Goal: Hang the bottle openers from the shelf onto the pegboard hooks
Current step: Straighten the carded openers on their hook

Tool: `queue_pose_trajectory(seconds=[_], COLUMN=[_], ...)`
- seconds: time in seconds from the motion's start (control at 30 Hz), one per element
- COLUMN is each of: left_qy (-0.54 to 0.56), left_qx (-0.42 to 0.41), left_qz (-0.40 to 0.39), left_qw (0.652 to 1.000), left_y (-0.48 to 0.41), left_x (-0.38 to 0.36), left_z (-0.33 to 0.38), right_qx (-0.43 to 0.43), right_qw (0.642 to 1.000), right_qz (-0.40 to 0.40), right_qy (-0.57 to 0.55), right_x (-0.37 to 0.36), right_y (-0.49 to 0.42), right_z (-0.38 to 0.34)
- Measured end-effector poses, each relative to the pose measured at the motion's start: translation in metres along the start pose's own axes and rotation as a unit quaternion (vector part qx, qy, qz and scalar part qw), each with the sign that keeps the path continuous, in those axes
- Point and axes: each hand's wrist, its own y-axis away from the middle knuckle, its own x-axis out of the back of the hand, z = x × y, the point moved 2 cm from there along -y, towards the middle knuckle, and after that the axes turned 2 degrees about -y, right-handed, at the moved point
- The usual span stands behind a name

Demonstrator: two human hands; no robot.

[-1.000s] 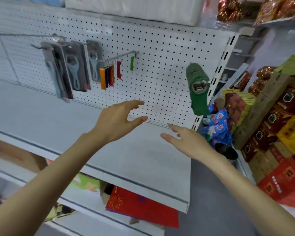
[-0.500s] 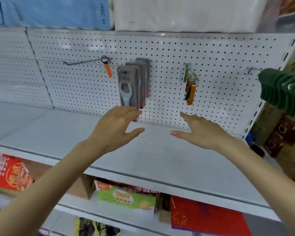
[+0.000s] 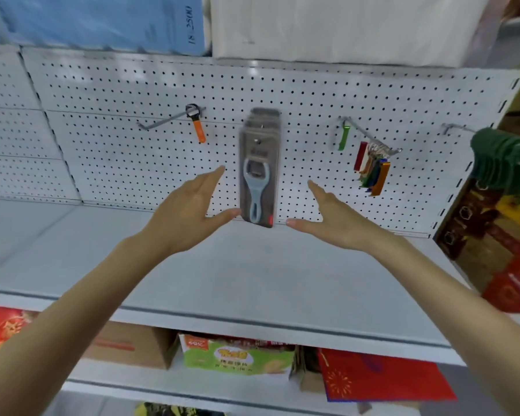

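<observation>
The left hand and right hand have risen to flank the carded bottle openers — both spread flat, empty.

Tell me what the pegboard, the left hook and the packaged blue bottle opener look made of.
Pegboard: probably white-painted sheet metal, matte, evenly punched holes. Left hook: thin grey metal wire, slightly shiny. Blue bottle opener: pale blue handle looks plastic, smooth; greyish head likely metal; sealed on a grey card, seemingly under clear film.
</observation>
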Motion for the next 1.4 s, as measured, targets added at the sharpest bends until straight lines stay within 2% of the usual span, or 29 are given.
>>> queue_pose_trajectory(seconds=[0.13, 0.27, 0.43, 0.5, 0.6, 0.67, 0.8, 0.97, 1.1, 1.23, 1.4], left_qy=[0.072, -0.043, -0.056, -0.030, 0.108, 0.157, 0.169, 0.201, 0.252, 0.236, 0.221], left_qx=[-0.009, -0.037, -0.061, -0.068, -0.062, -0.066, -0.096, -0.106, -0.123, -0.146, -0.137], left_qz=[-0.007, -0.016, -0.006, -0.008, -0.035, -0.054, -0.072, -0.105, -0.094, -0.097, -0.121], left_qw=[0.997, 0.998, 0.996, 0.997, 0.992, 0.984, 0.978, 0.968, 0.955, 0.956, 0.958], left_y=[-0.022, -0.053, -0.085, -0.096, -0.111, -0.120, -0.138, -0.157, -0.169, -0.182, -0.203], left_x=[-0.008, -0.018, -0.032, -0.036, -0.039, -0.040, -0.046, -0.053, -0.054, -0.054, -0.058], left_z=[-0.012, -0.024, -0.036, -0.039, -0.041, -0.042, -0.049, -0.058, -0.059, -0.058, -0.061], right_qx=[0.018, 0.027, 0.062, 0.079, 0.085, 0.079, 0.061, 0.048, 0.038, -0.005, -0.015], right_qw=[0.998, 0.998, 0.996, 0.992, 0.985, 0.978, 0.972, 0.970, 0.965, 0.958, 0.963], right_qz=[0.005, 0.016, 0.018, 0.015, 0.021, 0.023, 0.016, 0.062, 0.064, 0.063, 0.063], right_qy=[-0.056, -0.053, -0.067, -0.096, -0.147, -0.190, -0.225, -0.229, -0.251, -0.280, -0.263], right_x=[-0.003, -0.002, -0.011, -0.017, -0.023, -0.027, -0.032, -0.027, -0.024, -0.022, -0.015], right_y=[-0.025, -0.055, -0.087, -0.097, -0.108, -0.113, -0.125, -0.136, -0.143, -0.159, -0.174], right_z=[-0.009, -0.013, -0.013, -0.013, -0.014, -0.014, -0.015, -0.018, -0.018, -0.014, -0.016])
